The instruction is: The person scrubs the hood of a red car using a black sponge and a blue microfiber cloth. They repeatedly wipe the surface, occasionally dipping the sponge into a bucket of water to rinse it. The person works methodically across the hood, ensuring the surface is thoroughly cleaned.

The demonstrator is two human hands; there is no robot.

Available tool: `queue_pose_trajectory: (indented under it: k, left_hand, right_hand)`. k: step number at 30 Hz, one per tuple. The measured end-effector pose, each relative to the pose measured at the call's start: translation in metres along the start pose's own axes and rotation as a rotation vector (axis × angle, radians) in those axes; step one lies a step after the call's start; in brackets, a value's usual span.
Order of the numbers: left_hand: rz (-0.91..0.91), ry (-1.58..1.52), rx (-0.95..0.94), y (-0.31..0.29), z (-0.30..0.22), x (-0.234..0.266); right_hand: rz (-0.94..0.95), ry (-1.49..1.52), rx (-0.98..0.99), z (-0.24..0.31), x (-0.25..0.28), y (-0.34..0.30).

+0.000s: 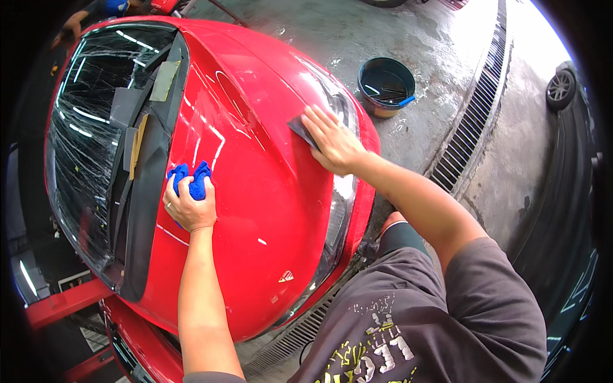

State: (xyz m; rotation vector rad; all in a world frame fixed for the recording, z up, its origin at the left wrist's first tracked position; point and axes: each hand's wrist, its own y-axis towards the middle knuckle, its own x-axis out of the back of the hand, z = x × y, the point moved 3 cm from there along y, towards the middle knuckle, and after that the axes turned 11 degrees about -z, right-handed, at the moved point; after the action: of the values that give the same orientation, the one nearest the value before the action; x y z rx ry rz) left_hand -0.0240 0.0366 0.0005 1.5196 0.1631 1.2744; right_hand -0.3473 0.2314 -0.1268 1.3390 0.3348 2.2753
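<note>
A glossy red car hood (249,255) fills the middle of the view. My left hand (191,207) rests on it near the windshield side, its fingers curled around a bunched blue cloth (198,185). Farther right, beside the headlight (342,191), my right hand (334,142) lies with its fingers together on a dark grey sheet (299,127) that looks like sandpaper. The sheet is pressed against the hood, its edge showing past the fingertips. Part of it is hidden under the hand.
Several grey and tan sheets (165,82) lie at the base of the wet windshield (83,127). A dark bucket (385,80) with a blue-handled tool stands on the wet floor near a drain grate (469,108). Another person's arm (75,24) shows at far left. A red beam (70,303) sits lower left.
</note>
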Motion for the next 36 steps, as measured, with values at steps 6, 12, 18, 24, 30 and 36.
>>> queue_pose_trajectory:
  k: [6, 12, 18, 24, 30, 36]
  left_hand:
    - [0.014, 0.000, -0.013, 0.000, 0.008, 0.011]
    - [0.040, -0.042, -0.022, 0.002, 0.009, 0.004]
    - [0.062, -0.038, -0.010, 0.001, 0.009, 0.003]
    - [0.063, 0.009, -0.003, -0.002, 0.015, 0.015]
    - [0.037, -0.026, -0.004, 0.010, 0.000, -0.007]
    - [0.015, 0.004, 0.010, 0.001, 0.011, 0.011]
  right_hand:
    - [0.058, 0.100, -0.046, 0.017, -0.001, -0.019]
    - [0.053, 0.171, 0.022, 0.005, -0.003, 0.050]
    - [-0.024, 0.110, -0.036, 0.014, -0.005, 0.073]
    - [0.200, 0.052, 0.001, 0.034, 0.005, -0.020]
    - [-0.006, 0.159, -0.152, -0.003, -0.027, 0.194]
    - [0.131, 0.120, -0.065, 0.074, -0.015, -0.055]
